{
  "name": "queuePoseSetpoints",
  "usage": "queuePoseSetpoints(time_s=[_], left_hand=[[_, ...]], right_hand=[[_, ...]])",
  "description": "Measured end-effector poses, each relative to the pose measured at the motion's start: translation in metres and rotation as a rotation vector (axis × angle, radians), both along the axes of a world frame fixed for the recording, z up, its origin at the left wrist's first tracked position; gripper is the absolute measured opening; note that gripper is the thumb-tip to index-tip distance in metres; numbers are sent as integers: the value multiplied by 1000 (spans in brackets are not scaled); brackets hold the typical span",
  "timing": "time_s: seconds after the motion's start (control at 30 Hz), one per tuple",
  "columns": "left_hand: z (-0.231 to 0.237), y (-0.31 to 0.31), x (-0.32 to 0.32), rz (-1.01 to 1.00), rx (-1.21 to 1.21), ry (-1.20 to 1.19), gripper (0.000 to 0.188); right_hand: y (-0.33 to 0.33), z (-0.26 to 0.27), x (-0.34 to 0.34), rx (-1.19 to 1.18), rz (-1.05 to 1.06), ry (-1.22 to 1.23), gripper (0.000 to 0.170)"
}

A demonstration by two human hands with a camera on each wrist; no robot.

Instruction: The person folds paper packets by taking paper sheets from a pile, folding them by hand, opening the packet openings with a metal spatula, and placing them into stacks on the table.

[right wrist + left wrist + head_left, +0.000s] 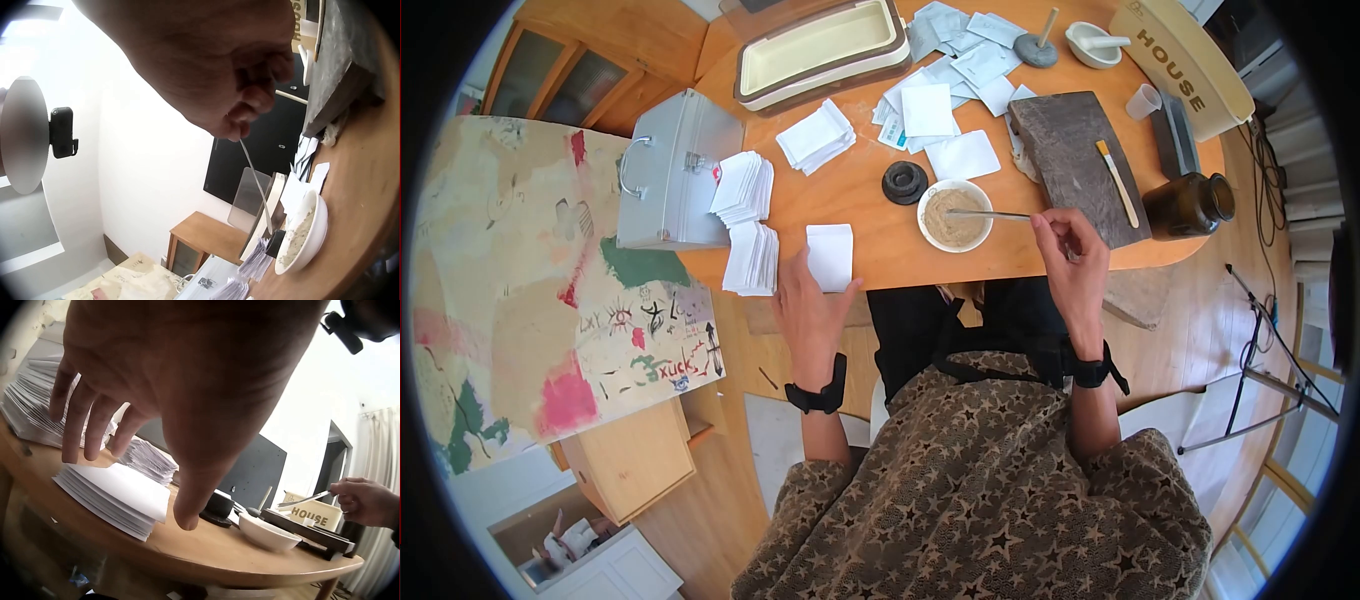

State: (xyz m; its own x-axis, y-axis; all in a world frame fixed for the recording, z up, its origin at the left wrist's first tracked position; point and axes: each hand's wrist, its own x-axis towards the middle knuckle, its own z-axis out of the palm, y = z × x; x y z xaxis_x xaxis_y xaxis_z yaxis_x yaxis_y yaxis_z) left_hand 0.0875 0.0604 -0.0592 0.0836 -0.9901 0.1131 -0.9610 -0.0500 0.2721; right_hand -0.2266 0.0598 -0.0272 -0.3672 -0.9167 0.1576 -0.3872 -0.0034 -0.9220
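Thin metal spatula [1000, 215] is pinched near its end by R hand [1072, 248], tip held over powder [950, 232] in white bowl [269, 536]. Prob. light, stiff, slick; best gripped well up the handle. L hand [812, 308] is held unclenched, fingers spread, by white paper stack [830, 258] nr table [882, 255] edge; contact can't be told. Paper: prob. light, bendy, easily creased, best lifted by edges.

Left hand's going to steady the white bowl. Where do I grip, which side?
Probably the near-left rim, with the left hand coming from the left, thumb over the lip. The white bowl flares outward, so fingers could hook beneath. The right hand holds a thin metal tool across its right rim; a black round object sits off its far left.
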Motion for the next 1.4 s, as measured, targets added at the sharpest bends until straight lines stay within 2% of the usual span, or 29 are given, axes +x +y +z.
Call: queuePoseSetpoints(time_s=[0.57, 1.4], left_hand=[[-16, 4, 5, 39, 47, 31, 77], [-6, 4, 0, 41, 50, 21, 76]], right_hand=[[-4, -4, -2, 8, -13, 59, 13], [-10, -14, 1, 48, 28, 134, 10]])
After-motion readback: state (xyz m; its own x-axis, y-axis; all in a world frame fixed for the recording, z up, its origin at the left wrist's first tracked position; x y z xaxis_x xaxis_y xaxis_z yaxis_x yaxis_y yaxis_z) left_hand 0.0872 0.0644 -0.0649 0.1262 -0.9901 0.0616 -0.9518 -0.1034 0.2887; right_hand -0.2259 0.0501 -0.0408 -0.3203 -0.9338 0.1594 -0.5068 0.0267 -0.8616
